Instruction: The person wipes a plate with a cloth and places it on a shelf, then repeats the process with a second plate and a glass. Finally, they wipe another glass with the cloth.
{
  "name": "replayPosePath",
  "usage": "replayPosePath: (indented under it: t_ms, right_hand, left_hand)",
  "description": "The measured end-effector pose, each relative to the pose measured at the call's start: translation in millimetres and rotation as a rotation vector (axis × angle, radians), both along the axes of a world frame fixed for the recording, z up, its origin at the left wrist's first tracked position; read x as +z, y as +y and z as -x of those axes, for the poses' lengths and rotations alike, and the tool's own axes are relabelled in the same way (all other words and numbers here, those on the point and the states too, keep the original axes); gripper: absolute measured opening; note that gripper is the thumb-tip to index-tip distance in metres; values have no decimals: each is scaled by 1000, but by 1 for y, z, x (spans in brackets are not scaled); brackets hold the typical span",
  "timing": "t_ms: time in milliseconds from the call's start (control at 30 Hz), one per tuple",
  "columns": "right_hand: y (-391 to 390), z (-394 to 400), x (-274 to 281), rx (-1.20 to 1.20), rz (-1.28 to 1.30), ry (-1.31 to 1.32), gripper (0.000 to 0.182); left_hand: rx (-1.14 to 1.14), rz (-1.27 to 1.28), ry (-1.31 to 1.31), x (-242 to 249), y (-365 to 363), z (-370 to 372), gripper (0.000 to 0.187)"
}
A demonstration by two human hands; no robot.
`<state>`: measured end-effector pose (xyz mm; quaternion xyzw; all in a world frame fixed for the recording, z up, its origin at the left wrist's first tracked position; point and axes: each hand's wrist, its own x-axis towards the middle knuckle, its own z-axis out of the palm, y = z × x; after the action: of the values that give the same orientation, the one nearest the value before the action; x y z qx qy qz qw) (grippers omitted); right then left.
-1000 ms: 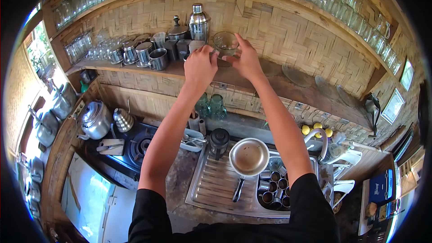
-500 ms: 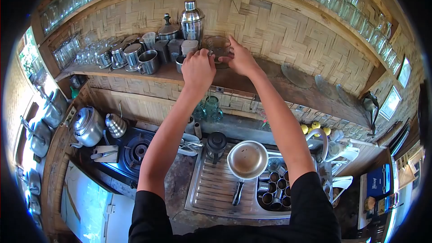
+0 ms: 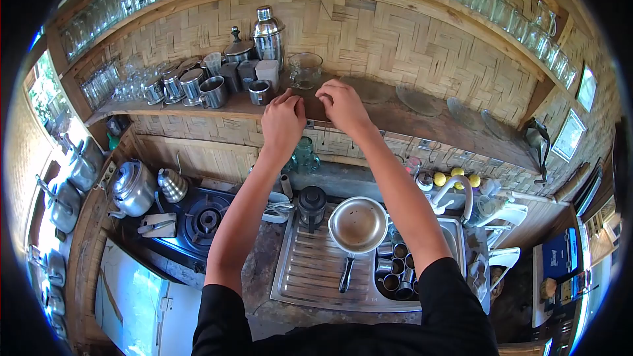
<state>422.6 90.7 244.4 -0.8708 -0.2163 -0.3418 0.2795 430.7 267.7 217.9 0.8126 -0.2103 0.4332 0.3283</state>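
My left hand point(image 3: 283, 120) hovers at the front edge of the wooden shelf, its fingers loosely bent and nothing visible in them. To its right, my right hand point(image 3: 341, 105) is also without anything in it, fingers curved and slightly apart. Just behind the hands stands a clear glass bowl point(image 3: 305, 70) on the shelf, touched by neither. A small metal cup point(image 3: 261, 92) sits left of my left hand. Behind the cup are a white container point(image 3: 267, 72) and a tall metal cocktail shaker point(image 3: 268, 36).
Metal mugs and glasses line the shelf's left part; glass plates point(image 3: 419, 100) lie on its right. Below, a saucepan point(image 3: 358, 225) and a French press point(image 3: 312, 206) rest on the drainboard, beside a sink point(image 3: 455, 231) holding several metal cups. A stove point(image 3: 198, 224) is at left.
Both hands have drawn back from the glass bowl toward the shelf's front edge, letting it go. The bowl and small metal cup now show more fully. The view has shifted slightly.
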Motion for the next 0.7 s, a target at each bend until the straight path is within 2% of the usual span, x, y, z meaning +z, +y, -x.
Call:
replayPosePath:
  t_ms: [200,300,333,400,433,500,567,633,700]
  right_hand:
    - [1,1,-3,-40,-53,-8,13]
    - [1,16,-8,-72,-101,-240,15]
    - [1,33,-7,-79,-103,-337,17]
    - [1,87,-20,-67,-214,-404,18]
    - [-3,119,-37,-69,-266,-434,18]
    - [-8,186,-88,-53,-413,-288,20]
    - [-14,253,-152,-199,-466,-177,21]
    - [-15,326,-218,-381,-588,160,22]
    - [-21,399,-283,-498,-588,293,21]
  left_hand:
    - [-41,8,93,2,1,5,20]
    - [-33,16,-135,-5,0,11,28]
    - [-64,19,-165,-5,-1,28,33]
    - [-139,97,-135,-20,-7,74,29]
    - [-178,137,-109,-38,-13,99,28]
    - [-354,163,69,-90,-26,152,26]
    - [-504,120,244,-154,-40,205,24]
    - [-626,139,510,-217,-55,264,21]
    - [-719,94,760,-251,-66,325,15]
